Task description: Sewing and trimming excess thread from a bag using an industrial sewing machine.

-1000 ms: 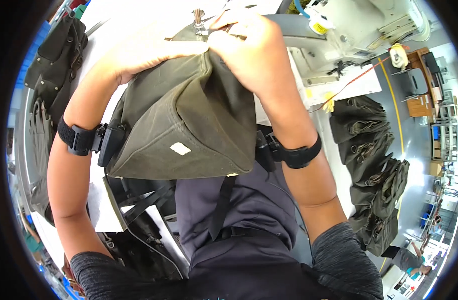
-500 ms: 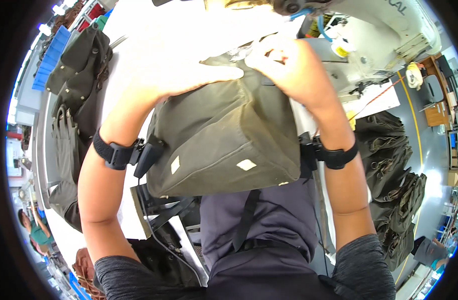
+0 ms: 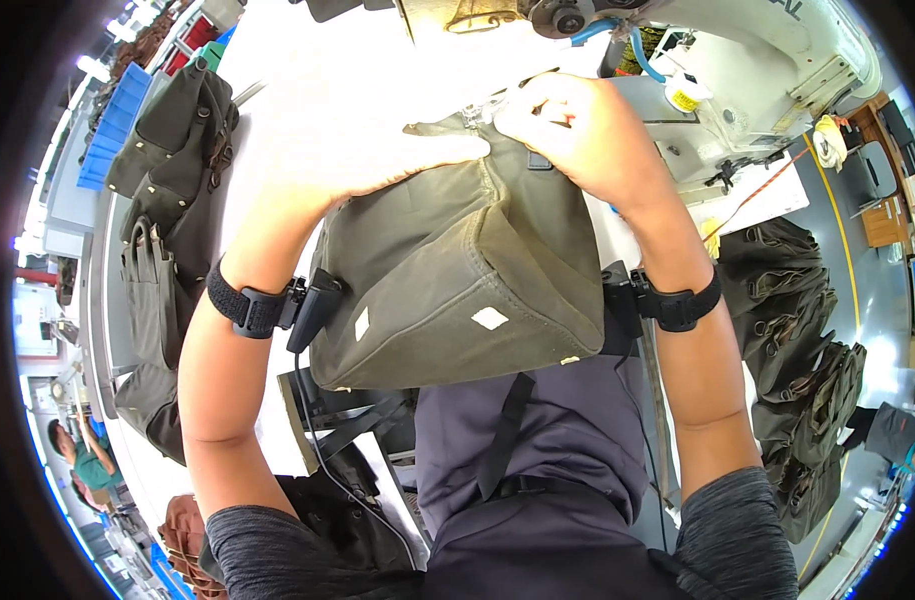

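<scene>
An olive-green fabric bag (image 3: 417, 280), with pale patches on its bottom panel facing me, is tilted up between my forearms above my lap. My left hand (image 3: 367, 155) holds its upper left edge, thumb stretched along the fabric; the other fingers are washed out by bright light. My right hand (image 3: 567, 135) has curled fingers gripping the upper right edge, beside small metal hardware (image 3: 474, 115) at the bag's top. Exactly what those fingertips pinch is too small to make out. Both wrists carry black straps with attached devices.
Sewing machine (image 3: 797, 50) at upper right on a white worktable (image 3: 267, 140); olive bags piled left (image 3: 157, 290) and right (image 3: 787, 380); blue bins (image 3: 112, 120) at far left. A co-worker in teal (image 3: 92, 465) is at lower left, another person in grey (image 3: 882, 435) at far right.
The bag and both hands appear shifted rightward and slightly lower in view, along with much of the surroundings. Both hands keep their hold on the bag's top.
</scene>
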Demonstrator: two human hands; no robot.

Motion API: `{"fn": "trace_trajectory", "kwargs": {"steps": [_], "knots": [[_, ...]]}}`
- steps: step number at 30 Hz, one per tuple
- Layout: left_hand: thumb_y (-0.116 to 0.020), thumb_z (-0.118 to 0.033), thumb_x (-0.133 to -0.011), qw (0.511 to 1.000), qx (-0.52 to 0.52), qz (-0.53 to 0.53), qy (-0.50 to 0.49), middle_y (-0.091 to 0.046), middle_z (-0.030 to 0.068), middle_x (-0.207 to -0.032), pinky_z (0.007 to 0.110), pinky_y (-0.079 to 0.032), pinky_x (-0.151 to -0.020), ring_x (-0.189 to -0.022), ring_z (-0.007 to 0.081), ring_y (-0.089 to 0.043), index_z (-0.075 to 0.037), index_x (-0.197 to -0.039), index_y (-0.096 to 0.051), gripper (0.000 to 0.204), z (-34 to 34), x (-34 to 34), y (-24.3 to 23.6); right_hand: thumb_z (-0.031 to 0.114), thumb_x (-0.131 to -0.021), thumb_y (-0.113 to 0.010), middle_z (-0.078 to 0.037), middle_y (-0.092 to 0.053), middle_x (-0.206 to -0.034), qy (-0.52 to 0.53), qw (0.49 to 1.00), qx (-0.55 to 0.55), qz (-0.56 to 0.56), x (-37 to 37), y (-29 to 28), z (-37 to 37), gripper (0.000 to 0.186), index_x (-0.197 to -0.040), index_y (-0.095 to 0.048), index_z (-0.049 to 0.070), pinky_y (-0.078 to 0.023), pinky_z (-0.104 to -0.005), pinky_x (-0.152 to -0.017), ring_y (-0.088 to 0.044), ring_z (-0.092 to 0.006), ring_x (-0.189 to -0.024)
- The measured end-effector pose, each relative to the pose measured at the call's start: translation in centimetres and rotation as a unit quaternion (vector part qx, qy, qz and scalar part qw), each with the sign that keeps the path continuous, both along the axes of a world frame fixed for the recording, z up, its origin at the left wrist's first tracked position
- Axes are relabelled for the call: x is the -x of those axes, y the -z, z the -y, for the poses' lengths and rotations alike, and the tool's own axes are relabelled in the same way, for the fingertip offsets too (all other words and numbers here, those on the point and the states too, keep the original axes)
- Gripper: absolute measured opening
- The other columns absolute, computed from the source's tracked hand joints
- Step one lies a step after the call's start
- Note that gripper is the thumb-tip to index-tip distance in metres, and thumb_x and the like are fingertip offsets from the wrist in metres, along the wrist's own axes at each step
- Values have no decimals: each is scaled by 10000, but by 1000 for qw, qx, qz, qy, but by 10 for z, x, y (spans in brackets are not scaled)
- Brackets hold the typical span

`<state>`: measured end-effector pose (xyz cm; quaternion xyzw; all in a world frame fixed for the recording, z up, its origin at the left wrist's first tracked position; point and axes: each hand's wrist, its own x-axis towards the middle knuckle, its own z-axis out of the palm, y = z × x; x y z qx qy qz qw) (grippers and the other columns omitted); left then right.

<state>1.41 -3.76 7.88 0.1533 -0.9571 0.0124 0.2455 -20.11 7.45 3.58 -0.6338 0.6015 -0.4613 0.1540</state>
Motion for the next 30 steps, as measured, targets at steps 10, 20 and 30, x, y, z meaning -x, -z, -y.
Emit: {"fn": "trace_trajectory", "kwargs": {"steps": [10,20,30], "knots": [[-831,-523,-801,1000,-13,11,-24,-752,122,-1064,397,-559,-865,-951,303,-702,-56,-1150,-745,589,-9,1,-3,261,-873,-744,-115,-740,-836,10,1000,-13,6,2,2,-3,233,-919,-752,33,-542,-320,-695,-707,-238,-714],[-824,-557,-792,993,-17,78,-85,-744,125,-993,385,-563,-779,-847,293,-690,-76,-1201,-735,637,-13,2,-10,262,-872,-730,-115,-724,-804,16,1000,5,-6,-1,5,-1,224,-899,-752,41,-531,-335,-674,-679,-249,-682],[-856,-424,-800,999,31,15,33,-671,175,-1241,446,-472,-1032,-1159,350,-619,-25,-1274,-681,644,-4,3,2,283,-850,-715,-103,-676,-657,42,999,11,-14,-4,5,-1,221,-839,-745,65,-509,-347,-631,-629,-279,-573]]}}
